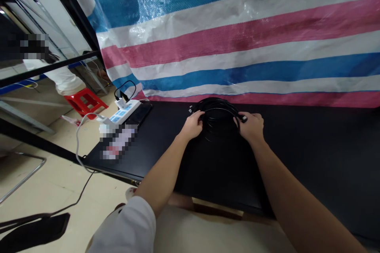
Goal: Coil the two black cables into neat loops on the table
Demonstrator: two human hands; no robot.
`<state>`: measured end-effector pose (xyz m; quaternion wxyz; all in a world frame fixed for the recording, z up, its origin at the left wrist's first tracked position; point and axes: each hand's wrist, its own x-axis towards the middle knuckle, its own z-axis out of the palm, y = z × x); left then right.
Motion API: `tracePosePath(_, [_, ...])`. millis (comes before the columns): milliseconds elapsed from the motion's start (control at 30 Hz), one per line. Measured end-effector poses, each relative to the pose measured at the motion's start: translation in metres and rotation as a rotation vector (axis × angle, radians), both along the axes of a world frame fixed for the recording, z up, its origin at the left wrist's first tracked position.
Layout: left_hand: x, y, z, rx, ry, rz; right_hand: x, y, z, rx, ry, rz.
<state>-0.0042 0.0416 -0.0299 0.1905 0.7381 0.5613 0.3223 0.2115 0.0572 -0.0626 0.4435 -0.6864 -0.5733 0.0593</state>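
Observation:
A coil of black cable (218,104) lies on the black table (311,158), close to its back edge. Around the coil's left side the fingers of my left hand (193,125) are closed. My right hand (251,126) grips the right side, near a dark cable plug (243,118) with a metal end. Another small metal connector (190,108) sticks out at the coil's upper left, just beyond my left hand. The fingertips of both hands are partly hidden by the loops.
A white power strip (126,111) with plugs stands at the table's left end, beside a dark phone-like slab (139,114) and a blurred-out item (120,142). A striped plastic sheet (237,47) hangs behind. At left, a person in white sits on a red stool (86,101).

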Motion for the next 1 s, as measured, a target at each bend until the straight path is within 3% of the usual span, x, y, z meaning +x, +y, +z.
tracePosePath(200, [-0.001, 0.004, -0.005, 0.028, -0.004, -0.018, 0.009, -0.004, 0.019, -0.180, 0.076, 0.018])
tracePosePath(333, [0.002, 0.001, -0.001, 0.039, 0.036, 0.006, 0.014, -0.002, 0.019, -0.177, 0.146, -0.012])
tracePosePath(500, [0.007, -0.006, 0.008, 0.027, 0.174, 0.045, 0.015, 0.002, 0.018, -0.232, 0.034, 0.068])
tracePosePath(633, [0.011, -0.009, 0.015, 0.022, 0.282, 0.117, 0.011, -0.003, 0.024, -0.288, 0.005, 0.052])
tracePosePath(800, [0.013, -0.010, 0.019, 0.024, 0.334, 0.286, 0.008, -0.004, 0.022, -0.224, 0.025, 0.012])
tracePosePath(933, [0.014, -0.011, 0.020, -0.068, 0.336, 0.294, 0.015, 0.002, 0.012, -0.164, 0.057, -0.037])
tracePosePath(1000, [0.014, -0.010, 0.020, -0.084, 0.341, 0.294, 0.020, 0.003, 0.010, -0.132, 0.048, 0.021])
